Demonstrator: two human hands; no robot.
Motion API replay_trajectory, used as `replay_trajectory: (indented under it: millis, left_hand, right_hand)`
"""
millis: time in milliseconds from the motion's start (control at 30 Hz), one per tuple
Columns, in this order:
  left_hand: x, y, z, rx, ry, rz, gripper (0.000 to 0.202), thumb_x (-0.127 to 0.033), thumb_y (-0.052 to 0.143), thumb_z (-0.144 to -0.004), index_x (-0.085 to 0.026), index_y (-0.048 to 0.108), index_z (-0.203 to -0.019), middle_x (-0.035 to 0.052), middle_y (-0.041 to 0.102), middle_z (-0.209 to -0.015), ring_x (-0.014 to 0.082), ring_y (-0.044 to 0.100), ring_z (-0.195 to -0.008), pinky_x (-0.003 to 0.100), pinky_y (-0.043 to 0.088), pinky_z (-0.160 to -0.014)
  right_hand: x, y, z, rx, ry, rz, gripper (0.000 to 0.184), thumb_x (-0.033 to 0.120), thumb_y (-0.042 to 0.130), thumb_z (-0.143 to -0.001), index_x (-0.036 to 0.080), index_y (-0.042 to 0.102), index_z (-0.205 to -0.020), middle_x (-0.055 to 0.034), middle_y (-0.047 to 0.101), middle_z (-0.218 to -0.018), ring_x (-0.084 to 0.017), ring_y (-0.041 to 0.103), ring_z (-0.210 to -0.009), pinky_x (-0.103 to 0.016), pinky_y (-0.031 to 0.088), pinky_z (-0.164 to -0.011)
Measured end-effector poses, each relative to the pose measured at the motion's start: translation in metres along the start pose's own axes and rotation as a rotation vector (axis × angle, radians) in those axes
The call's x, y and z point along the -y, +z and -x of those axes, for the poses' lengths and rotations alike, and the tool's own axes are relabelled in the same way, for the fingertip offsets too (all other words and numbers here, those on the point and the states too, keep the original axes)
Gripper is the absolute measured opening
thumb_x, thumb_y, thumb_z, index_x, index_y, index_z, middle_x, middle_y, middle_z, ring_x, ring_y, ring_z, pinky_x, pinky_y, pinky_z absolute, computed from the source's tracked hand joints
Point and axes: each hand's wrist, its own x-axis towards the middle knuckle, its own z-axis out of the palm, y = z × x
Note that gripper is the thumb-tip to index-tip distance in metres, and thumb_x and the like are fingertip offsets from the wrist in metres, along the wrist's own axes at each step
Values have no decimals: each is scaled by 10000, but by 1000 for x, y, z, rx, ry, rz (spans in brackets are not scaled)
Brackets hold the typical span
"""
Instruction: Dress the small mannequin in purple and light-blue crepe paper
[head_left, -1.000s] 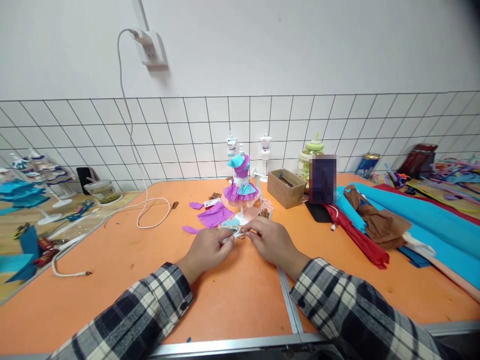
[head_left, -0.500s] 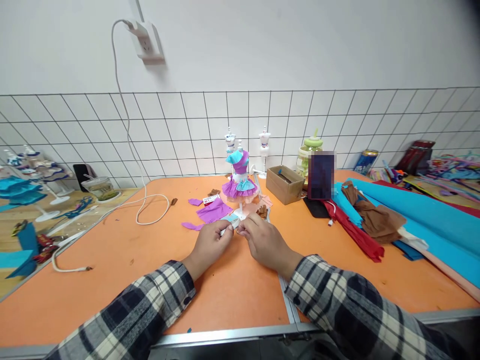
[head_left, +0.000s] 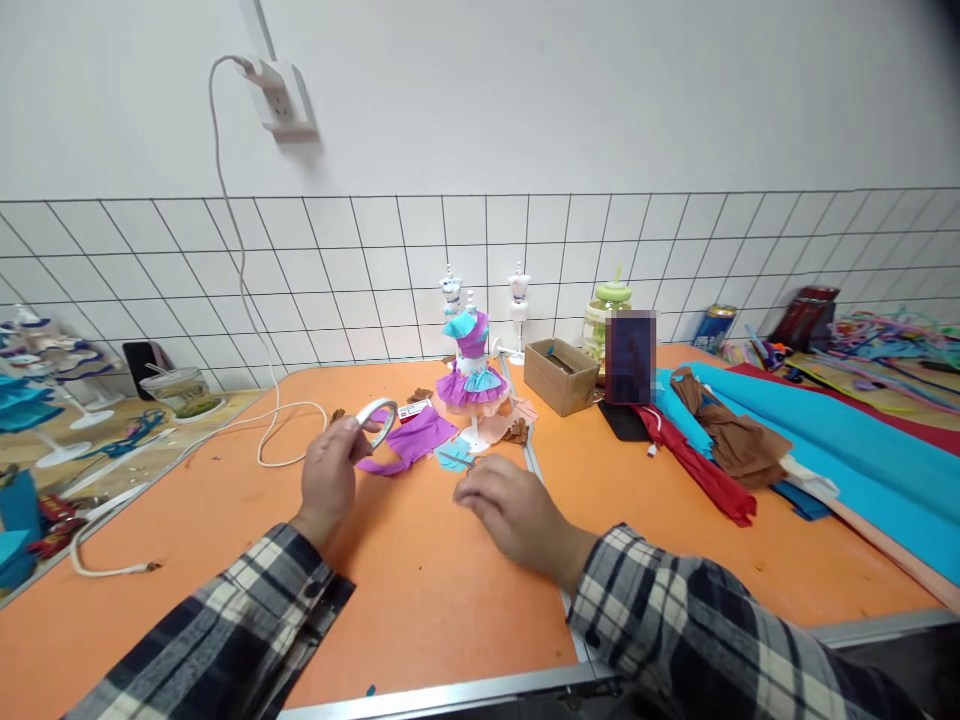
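Observation:
My left hand (head_left: 328, 478) is raised above the orange table, its fingers closed on a white roll of tape (head_left: 388, 428). To its right, my right hand (head_left: 510, 512) is curled in a pinch; whatever sits between its fingertips is too small to make out. Just beyond those fingers lie a light blue scrap (head_left: 452, 456) and a thin grey pointed tool. A small dress form (head_left: 472, 350) in a purple and blue ruffled dress stands behind them. Purple cloth pieces (head_left: 421, 434) lie between the tape and its base.
A cardboard box (head_left: 561, 378) and a green-lidded jug (head_left: 613, 300) stand at the back, near a propped phone (head_left: 630, 357). Rolled blue fabric (head_left: 840, 440), red cloth (head_left: 701, 470) and brown cloth (head_left: 739, 430) cover the right side. A white cable (head_left: 271, 385) runs across the left.
My hands were close together in front of the dress form. The left has moved left and up with the tape roll; the right has dropped slightly, apart from it.

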Motion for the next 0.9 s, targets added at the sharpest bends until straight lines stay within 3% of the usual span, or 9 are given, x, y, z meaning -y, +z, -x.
replay_trajectory:
  millis: [67,167,267,367,467,600,700,833,900]
  left_hand:
    - [4,1,2,91,31,-90,394,-458,387,-925,-172,653,-870,7,476,-609,178,448,-584,295,385,-589]
    - [6,9,5,323,170,-386,393,-425,395,-936,-165,670,-1044,84,659,-865,251,589,-813,338,433,-745]
    - [4,12,4,522,264,-651,385,-275,401,-905,-164,616,-1204,116,688,-1026,297,606,-950,382,433,-839]
    - [5,8,1,585,252,-849,425,-161,359,-872,-159,589,-1229,138,676,-1121,308,598,-1020,410,438,-872]
    - [11,7,-1,652,209,-1005,373,-141,379,-859,-148,617,-1145,158,663,-1151,309,593,-1061,414,447,-899]
    - [14,8,-2,605,239,-1141,320,-256,421,-914,-110,663,-1064,202,645,-1115,326,591,-1047,433,443,-935]
    - [10,6,-2,498,208,-1213,417,-327,336,-977,-115,682,-1076,191,660,-1025,322,612,-982,432,455,-887]
    - [7,4,-2,514,168,-1190,427,-300,312,-983,-160,686,-1133,159,691,-1044,308,630,-992,396,469,-819]
    - [7,3,-2,482,179,-1155,402,-316,363,-963,-175,687,-1154,152,694,-1044,311,630,-973,398,471,-800]
  right_hand:
    - [-12,-4,-4,-145,192,-104,165,230,529,-938,217,692,-914,-47,668,-894,-160,624,-852,-273,502,-752]
    - [-32,-13,-9,-227,370,-185,158,250,574,-889,199,722,-871,-48,677,-851,-163,621,-783,-275,497,-687]
    - [-41,-22,-11,-266,444,-222,175,290,597,-856,188,739,-874,-49,675,-835,-157,598,-730,-267,482,-631]
    - [-40,-26,-12,-286,477,-250,186,303,615,-825,181,748,-867,-51,669,-830,-149,582,-721,-249,464,-602]
    - [-38,-24,-13,-241,596,-348,217,329,632,-789,173,750,-883,-17,606,-714,-110,504,-564,-227,402,-487]
    - [-42,-20,-12,-178,803,-635,318,430,639,-775,163,731,-921,34,503,-633,-66,387,-441,-198,311,-372]
    - [-47,-19,-11,-202,845,-755,330,432,677,-740,156,714,-917,48,483,-613,-59,384,-455,-172,293,-356]
    - [-49,-19,-11,-218,875,-791,344,395,724,-697,157,686,-941,81,413,-541,-66,380,-460,-155,307,-354]
    - [-48,-20,-12,-207,873,-790,349,433,718,-703,163,661,-917,54,486,-622,-68,413,-480,-160,331,-345]
